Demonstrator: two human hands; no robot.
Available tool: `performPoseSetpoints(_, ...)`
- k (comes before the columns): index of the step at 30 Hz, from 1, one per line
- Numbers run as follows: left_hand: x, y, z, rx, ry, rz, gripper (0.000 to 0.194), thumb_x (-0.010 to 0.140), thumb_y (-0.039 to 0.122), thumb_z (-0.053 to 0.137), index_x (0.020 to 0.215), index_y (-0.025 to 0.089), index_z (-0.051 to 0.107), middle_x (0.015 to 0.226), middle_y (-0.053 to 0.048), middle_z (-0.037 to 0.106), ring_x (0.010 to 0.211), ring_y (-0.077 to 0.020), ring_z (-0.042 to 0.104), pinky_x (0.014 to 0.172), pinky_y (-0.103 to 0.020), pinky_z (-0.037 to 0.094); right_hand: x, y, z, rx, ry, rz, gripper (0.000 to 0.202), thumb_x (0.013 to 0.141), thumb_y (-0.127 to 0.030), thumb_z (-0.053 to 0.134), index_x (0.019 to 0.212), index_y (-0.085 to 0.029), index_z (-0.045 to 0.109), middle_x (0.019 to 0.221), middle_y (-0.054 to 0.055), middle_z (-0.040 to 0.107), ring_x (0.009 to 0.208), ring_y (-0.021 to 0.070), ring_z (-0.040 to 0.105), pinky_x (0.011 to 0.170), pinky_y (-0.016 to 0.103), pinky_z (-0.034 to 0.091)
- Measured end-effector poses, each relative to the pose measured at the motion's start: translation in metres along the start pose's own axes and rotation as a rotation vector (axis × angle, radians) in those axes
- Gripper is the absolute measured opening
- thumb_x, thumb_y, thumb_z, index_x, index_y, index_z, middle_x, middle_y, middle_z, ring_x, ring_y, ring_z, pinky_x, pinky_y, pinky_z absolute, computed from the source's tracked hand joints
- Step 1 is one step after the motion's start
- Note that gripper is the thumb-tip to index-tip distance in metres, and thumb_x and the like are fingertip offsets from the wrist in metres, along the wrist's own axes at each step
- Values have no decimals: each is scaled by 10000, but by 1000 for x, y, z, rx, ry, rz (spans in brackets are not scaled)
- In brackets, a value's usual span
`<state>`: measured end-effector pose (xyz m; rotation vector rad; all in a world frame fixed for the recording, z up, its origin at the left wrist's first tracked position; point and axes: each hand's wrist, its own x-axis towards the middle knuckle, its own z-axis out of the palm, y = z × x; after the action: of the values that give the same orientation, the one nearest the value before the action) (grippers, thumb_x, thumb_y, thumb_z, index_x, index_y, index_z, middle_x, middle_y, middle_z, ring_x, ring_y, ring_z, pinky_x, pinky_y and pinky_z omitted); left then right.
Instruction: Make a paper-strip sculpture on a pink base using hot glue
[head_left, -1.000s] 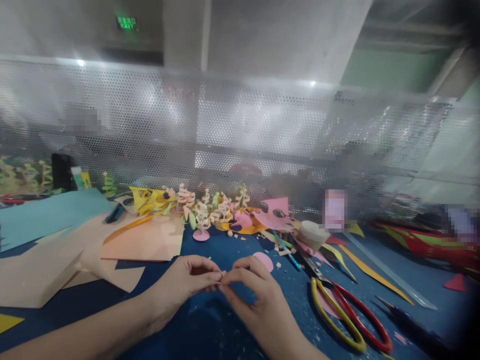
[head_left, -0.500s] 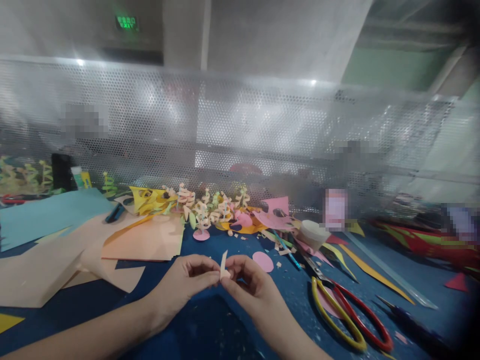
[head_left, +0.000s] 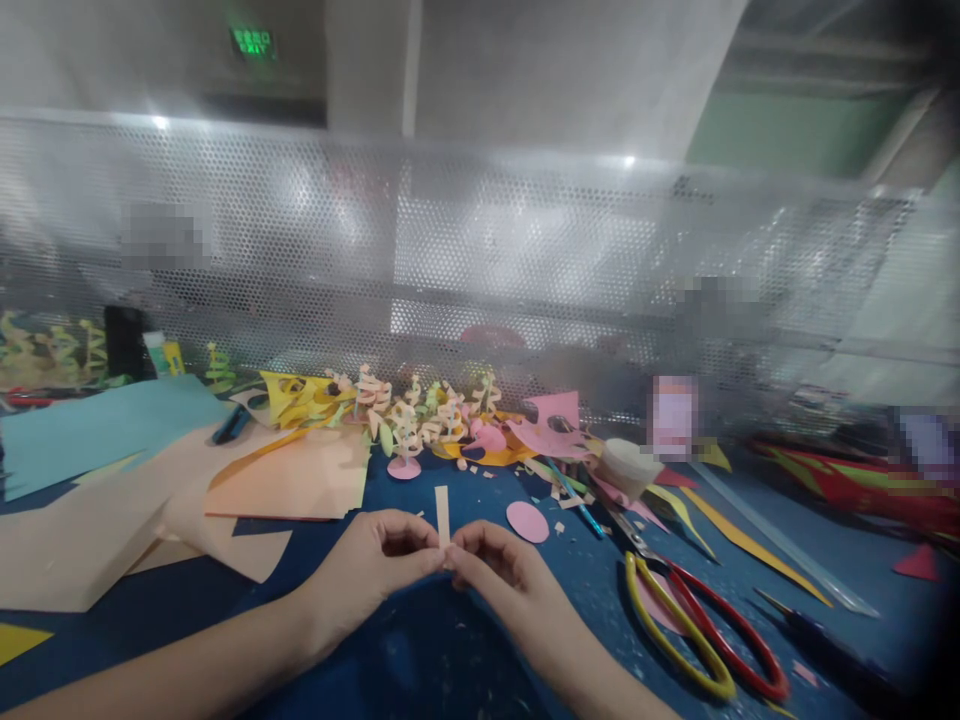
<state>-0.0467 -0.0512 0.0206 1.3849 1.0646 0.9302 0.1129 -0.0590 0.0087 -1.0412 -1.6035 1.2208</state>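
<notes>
A narrow pale paper strip stands upright between my hands, its lower end pinched at the fingertips. My left hand closes on it with thumb and index finger from the left. From the right, my right hand pinches the same lower end, with its other fingers curled. The fingertips hide the strip's bottom. Just beyond my right hand, a pink paper circle lies flat on the blue table.
Scissors with yellow and red handles lie at the right, near a dark pen-like tool and a clear ruler. Peach sheets and a blue-green sheet are at the left. Curled paper pieces and a white cup stand behind.
The paper strip has turned, now showing its broad face and rising straighter above the fingertips. My right hand's fingers have shifted slightly down and closer to my left fingertips.
</notes>
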Motion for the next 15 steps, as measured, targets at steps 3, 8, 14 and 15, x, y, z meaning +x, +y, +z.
performPoseSetpoints(3, 2, -4, -1, 83, -23, 37, 137, 625, 276, 651, 627, 144, 613, 593, 20, 583, 609, -125, 524, 618, -233, 398, 1, 1, 0, -22, 3, 0, 232, 736, -391, 567, 700, -164, 532, 656, -13, 505, 635, 121, 465, 597, 232, 367)
performPoseSetpoints(8, 4, -13, -2, 131, -38, 61, 146, 651, 286, 633, 661, 140, 624, 626, 8, 600, 612, -127, 533, 612, -232, 405, 3, 4, -1, 15, 15, 20, 238, 722, -388, 587, 673, -161, 534, 633, -22, 508, 624, 115, 463, 602, 225, 366)
performPoseSetpoints(14, 2, -19, -1, 205, -120, 49, 204, 696, 335, 602, 721, 145, 670, 701, -20, 672, 705, -167, 589, 672, -244, 427, 3, 14, -1, 116, 16, 42, 235, 722, -395, 593, 703, -166, 546, 652, -21, 544, 636, 116, 499, 621, 226, 380)
performPoseSetpoints(15, 1, -19, -1, 218, -117, 53, 218, 713, 343, 583, 713, 145, 675, 704, -24, 679, 709, -170, 594, 672, -243, 429, 3, 15, -1, 127, 4, 42, 236, 723, -399, 591, 708, -167, 548, 651, -20, 550, 636, 118, 506, 619, 228, 383)
